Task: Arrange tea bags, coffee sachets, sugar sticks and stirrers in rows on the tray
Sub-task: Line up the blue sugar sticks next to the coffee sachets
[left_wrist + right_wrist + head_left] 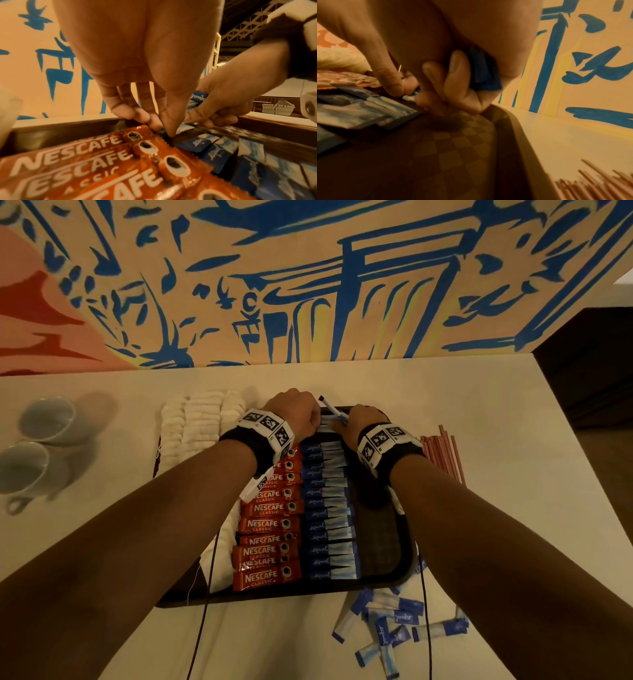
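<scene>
Forearms: nearest the head camera, both reach to the tray's far end; wrist bands carry black-and-white square markers.
Table [479, 412]: pale top against a blue-and-peach painted wall; bears the tray and unsorted stock.
Tray [387, 546]: dark, checker-textured floor; its right strip is bare, probably kept for stirrers.
Tea bags [202, 422]: white row along the tray's left side, partly under the left arm.
Coffee sachets [270, 525]: red overlapped row reading "NESCAFE CLASSIC", print facing the person.
Sugar sticks [329, 508]: blue row reading "equal", just beside the coffee, shingled so each label shows.
Stirrers [442, 453]: red-and-white bundle on the table right of the tray, not yet arranged.
Loose sugar sticks [383, 628]: scattered heap near the tray's front corner.
Cups [37, 440]: two, far left.
Left hand [298, 414]: thumb and fingertips pinch the farthest stick's end, apparently steadying it.
Right hand [356, 422]: touching the left; thumb presses that stick's other end while curled fingers grip a spare stick [334, 409].
</scene>
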{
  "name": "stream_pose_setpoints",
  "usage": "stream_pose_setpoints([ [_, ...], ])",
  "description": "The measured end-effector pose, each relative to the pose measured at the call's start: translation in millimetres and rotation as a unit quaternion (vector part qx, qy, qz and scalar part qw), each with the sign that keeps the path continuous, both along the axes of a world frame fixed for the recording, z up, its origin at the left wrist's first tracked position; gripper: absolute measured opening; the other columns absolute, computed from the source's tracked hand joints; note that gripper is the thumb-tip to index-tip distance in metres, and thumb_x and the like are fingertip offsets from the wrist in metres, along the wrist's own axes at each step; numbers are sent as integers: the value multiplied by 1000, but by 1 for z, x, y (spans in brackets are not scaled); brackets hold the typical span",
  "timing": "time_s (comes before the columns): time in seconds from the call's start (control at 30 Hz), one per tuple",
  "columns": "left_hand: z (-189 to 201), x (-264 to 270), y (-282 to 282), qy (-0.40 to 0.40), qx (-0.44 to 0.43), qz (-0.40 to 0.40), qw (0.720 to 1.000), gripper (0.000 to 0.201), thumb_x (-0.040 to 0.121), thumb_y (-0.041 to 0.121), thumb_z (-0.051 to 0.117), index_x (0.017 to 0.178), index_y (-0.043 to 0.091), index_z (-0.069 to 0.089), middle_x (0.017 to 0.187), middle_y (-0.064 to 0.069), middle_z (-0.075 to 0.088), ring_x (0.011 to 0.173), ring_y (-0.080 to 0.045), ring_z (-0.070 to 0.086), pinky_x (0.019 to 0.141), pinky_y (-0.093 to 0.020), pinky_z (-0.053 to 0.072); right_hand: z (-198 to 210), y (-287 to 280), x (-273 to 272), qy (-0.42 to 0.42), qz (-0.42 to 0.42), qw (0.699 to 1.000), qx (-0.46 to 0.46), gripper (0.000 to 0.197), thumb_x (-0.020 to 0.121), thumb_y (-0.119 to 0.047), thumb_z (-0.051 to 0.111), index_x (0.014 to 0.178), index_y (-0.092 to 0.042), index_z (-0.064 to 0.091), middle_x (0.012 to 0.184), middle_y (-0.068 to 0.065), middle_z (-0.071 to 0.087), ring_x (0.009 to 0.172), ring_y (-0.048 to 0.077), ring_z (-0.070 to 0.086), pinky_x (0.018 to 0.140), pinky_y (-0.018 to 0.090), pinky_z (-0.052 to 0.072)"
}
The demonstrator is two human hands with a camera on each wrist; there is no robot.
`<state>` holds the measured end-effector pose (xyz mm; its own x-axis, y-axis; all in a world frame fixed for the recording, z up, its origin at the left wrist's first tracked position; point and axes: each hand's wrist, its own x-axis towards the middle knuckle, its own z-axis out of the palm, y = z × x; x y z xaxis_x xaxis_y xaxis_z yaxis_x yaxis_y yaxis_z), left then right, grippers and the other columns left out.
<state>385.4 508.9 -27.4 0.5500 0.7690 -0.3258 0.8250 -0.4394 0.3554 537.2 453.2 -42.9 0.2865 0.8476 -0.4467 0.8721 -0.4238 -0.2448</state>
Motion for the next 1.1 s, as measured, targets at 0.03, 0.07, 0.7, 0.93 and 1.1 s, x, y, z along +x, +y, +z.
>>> stream_pose_setpoints([
  [0.03,0,0,0,-2,-3,-1,1000,14,82,19,71,78,32,68,100,-6,70,89,-29,66,78,-33,53,2,-1,1,1,-1,1000,2,51,98,-51,58,116,-4,63,101,13,65,84,29,58,69,33,46],
  [0.07,1,0,0,-5,-5,-2,1000,13,82,19,72,78,31,68,100,-5,70,90,-28,66,78,-32,52,4,-2,3,2,-3,1000,6,51,98,-52,57,115,-4,63,104,14,66,87,30,60,70,33,47],
  [0.7,80,-39,-18,-265,-181,73,944,14,94,20,68,95,6,72,79,-1,74,69,-8,65,69,-24,53,58,-51,28,152,-16,988,18,58,83,-62,70,84,-4,63,71,10,58,64,23,53,61,32,41],
  [0.93,134,-42,-42,-234,-172,15,957,14,93,17,66,86,7,73,72,1,70,66,-9,63,69,-25,53,129,-78,12,422,-107,898,62,51,91,-53,66,99,-3,70,65,3,51,38,10,28,37,22,25],
  [1.1,172,-45,-72,-239,-139,-10,961,21,91,25,71,93,4,72,77,-6,73,69,-16,65,72,-31,55,168,-102,-9,450,-60,889,59,21,88,-27,78,85,-10,65,53,2,34,38,14,22,39,24,20],
])
